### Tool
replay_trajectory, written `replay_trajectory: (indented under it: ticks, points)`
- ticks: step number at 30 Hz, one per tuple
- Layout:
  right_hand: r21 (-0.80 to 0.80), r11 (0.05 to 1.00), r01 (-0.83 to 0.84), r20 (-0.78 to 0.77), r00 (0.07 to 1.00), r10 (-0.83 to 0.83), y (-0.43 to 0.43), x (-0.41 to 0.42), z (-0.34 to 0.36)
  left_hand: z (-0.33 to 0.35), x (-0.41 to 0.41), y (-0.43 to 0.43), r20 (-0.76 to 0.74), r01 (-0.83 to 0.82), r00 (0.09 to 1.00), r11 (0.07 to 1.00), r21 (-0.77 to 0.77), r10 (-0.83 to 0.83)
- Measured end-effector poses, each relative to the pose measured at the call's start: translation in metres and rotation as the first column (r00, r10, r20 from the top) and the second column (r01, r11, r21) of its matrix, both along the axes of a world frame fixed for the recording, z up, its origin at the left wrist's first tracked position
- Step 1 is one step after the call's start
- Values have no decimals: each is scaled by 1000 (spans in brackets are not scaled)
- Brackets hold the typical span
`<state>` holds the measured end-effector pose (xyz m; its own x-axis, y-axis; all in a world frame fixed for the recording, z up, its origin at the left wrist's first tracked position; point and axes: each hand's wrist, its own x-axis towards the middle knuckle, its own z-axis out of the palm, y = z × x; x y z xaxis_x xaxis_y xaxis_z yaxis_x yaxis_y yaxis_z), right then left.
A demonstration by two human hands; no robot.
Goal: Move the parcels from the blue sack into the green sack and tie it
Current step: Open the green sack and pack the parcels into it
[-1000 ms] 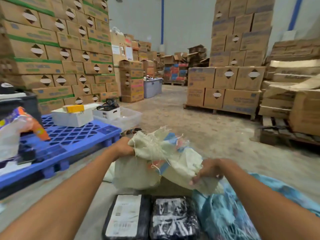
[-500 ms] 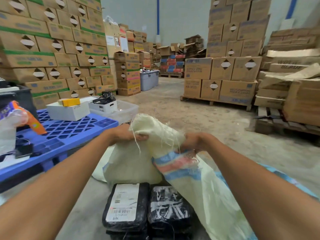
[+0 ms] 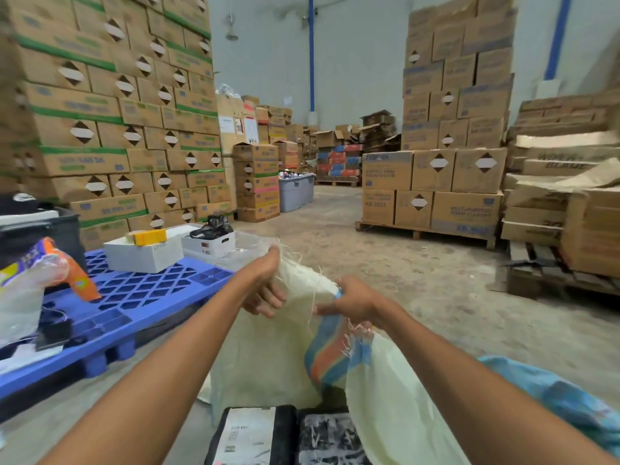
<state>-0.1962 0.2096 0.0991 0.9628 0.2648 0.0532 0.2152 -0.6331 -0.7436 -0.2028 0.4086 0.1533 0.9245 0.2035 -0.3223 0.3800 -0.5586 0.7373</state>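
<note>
Hands both on the green sack [image 3: 268, 357]. The left hand [image 3: 265, 286] has its fingers curled round the bunched, frayed rim. The right hand [image 3: 355, 302] pinches the same rim just beside it, right above the blue-orange stripe [image 3: 327, 350]. The rim btwn the two hands is short and twisted, w/ loose threads sticking out. The rest of the sack hangs below: one panel drops to the floor under the left hand, another fold drapes toward the camera under the right forearm.

Two black parcels lie side by side on the floor at the bottom edge of view, against the sack's lower folds. The left parcel [image 3: 248, 437] has a white label; the right parcel [image 3: 330, 437] is in wrinkled wrap. The blue sack [image 3: 553, 397] lies crumpled at lower right, just beside the green one.

On the left a blue pallet [image 3: 134, 297] sits near the left forearm, w/ white boxes [image 3: 144, 256] on it. Bare concrete floor [image 3: 402, 263] opens ahead and to the right. An aisle runs btwn the carton wall [image 3: 117, 129] on the left and the carton stack [image 3: 436, 169] on its wooden pallet on the right. A grey bin [image 3: 297, 193] stands far down the aisle.
</note>
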Motion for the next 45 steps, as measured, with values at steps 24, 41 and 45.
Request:
replay_trajectory:
  ticks: [24,41,45]
  points:
    - [369,927,61,-111,994,-22,-19,-15,-5,-31,6,-13,250,389,921,707,-591,-297]
    - [412,694,590,-619,741,-262,-72,-2,-5,-84,21,50,15,-247,954,814,-526,299]
    - [418,730,541,-566,783,-256,-63,4,8,-92,27,46,256,-363,907,929,76,334]
